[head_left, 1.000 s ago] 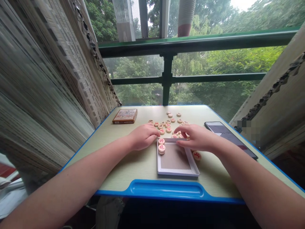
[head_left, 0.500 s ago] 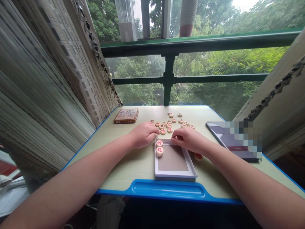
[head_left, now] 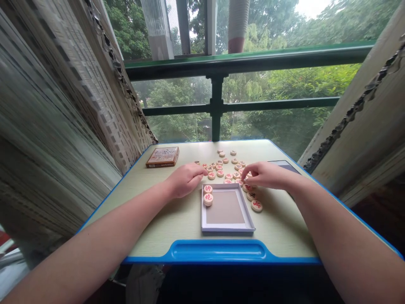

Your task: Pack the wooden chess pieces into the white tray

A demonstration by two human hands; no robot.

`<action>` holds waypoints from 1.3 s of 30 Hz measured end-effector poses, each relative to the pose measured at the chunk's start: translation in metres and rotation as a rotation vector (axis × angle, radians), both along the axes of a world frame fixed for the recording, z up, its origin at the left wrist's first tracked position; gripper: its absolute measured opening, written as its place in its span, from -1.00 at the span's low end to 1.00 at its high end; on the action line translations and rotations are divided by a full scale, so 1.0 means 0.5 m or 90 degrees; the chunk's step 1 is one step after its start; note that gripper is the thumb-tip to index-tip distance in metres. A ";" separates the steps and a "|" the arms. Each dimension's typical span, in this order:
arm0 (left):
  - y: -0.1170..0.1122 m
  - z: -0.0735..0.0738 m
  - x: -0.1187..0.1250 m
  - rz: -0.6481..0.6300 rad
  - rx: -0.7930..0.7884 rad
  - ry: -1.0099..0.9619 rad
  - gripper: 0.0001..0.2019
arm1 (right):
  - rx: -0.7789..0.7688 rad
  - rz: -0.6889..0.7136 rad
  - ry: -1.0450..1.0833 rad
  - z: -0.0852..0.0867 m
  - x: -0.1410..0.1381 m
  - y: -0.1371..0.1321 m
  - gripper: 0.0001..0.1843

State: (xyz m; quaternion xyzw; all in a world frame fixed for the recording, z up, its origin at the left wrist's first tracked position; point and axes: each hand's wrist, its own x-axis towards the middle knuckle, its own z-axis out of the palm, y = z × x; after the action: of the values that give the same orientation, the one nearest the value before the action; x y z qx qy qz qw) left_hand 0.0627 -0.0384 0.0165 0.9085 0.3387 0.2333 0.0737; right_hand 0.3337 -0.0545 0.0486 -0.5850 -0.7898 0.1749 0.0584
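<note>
Several round xiangqi pieces [head_left: 211,175] with red or black characters lie scattered beyond and to the right of a shallow white box tray [head_left: 228,229]. Inside its far left corner sit a red-marked piece [head_left: 208,189] and, nearer to me, another red-marked piece [head_left: 208,199], which looks stacked. My left hand [head_left: 186,179] rests left of the tray, fingers curled together beside the pieces; whatever may be between them is hidden. Over the pieces at the tray's far right corner, my right hand [head_left: 264,174] bends down with its fingers apart, fingertips near or touching them.
A brown patterned box [head_left: 162,157] lies at the table's far left. Partly behind my right arm is a dark flat case or book [head_left: 286,166]. The table [head_left: 152,228] has a blue edge with a moulded trough [head_left: 218,252] in front. Curtains [head_left: 104,84] hang on both sides.
My right hand has moved right, off the tray's far edge to the pieces at its corner, uncovering several pieces. My left hand stays beside the pieces. The view has shifted slightly.
</note>
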 end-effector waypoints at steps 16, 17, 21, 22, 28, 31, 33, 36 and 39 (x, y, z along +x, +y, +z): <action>0.075 -0.059 0.000 0.134 0.039 -0.067 -0.57 | -0.053 -0.061 0.043 0.007 0.021 -0.002 -0.75; 0.078 -0.059 0.000 0.146 0.030 -0.069 -0.58 | -0.066 -0.040 0.036 0.006 0.020 -0.004 -0.74; 0.081 -0.061 0.004 0.173 0.022 -0.073 -0.63 | -0.084 0.031 0.040 0.001 0.017 -0.005 -0.74; 0.081 -0.061 0.005 0.175 0.026 -0.073 -0.65 | -0.084 0.038 0.045 0.000 0.017 -0.003 -0.73; 0.073 -0.063 0.007 0.242 0.056 -0.083 -0.72 | -0.065 0.013 0.076 -0.002 0.022 0.001 -0.69; 0.061 -0.059 0.012 0.268 0.076 -0.025 -0.72 | -0.055 0.002 0.056 0.002 0.025 -0.001 -0.68; 0.054 -0.053 0.018 0.279 0.087 0.040 -0.71 | -0.052 0.009 0.040 0.004 0.024 -0.004 -0.66; 0.056 -0.045 0.030 0.231 0.080 0.163 -0.71 | -0.039 0.003 0.018 0.007 0.016 -0.009 -0.63; 0.067 -0.041 0.037 0.222 0.061 0.176 -0.73 | -0.031 -0.002 0.000 0.008 0.005 -0.015 -0.67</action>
State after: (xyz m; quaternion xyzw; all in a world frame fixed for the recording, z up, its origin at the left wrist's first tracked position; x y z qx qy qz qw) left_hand 0.0810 -0.0048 -0.0042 0.8619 0.4863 0.1314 -0.0579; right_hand 0.3363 -0.0621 0.0526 -0.5875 -0.7844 0.1942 0.0441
